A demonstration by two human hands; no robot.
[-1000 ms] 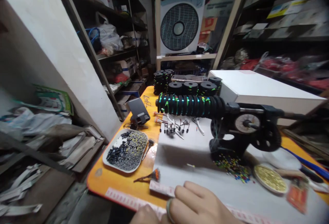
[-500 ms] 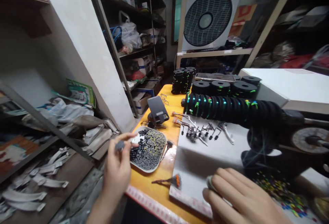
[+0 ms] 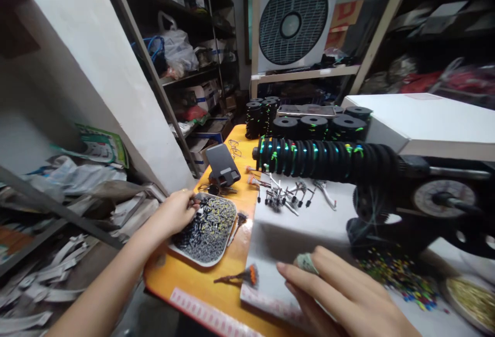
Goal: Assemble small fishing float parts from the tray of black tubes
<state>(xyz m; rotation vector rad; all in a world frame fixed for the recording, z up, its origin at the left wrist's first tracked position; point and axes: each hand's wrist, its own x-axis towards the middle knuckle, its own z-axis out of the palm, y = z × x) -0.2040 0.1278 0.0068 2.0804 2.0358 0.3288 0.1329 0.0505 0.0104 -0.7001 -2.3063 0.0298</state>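
Overlapping a tray [image 3: 204, 264], left fingers [image 3: 188, 214] curled, grip hidden, right fingers [image 3: 309, 281] slightly spread

The left hand [image 3: 178, 213] reaches over the tray's [image 3: 204, 263] far-left corner, fingertips at the small parts [image 3: 211, 235]. The right hand [image 3: 344, 290] is positioned right of the tray; a dark phone [image 3: 222, 163] stands behind it.

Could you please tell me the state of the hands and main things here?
Shallow white rectangular tray, holding small black-grey pieces
Left hand, fingers bent over tray
Right hand, fingers partly bent
Black rectangular phone, propped tilted
Black ribbed cylinder, mounted horizontally
White box fan, upright; running unclear
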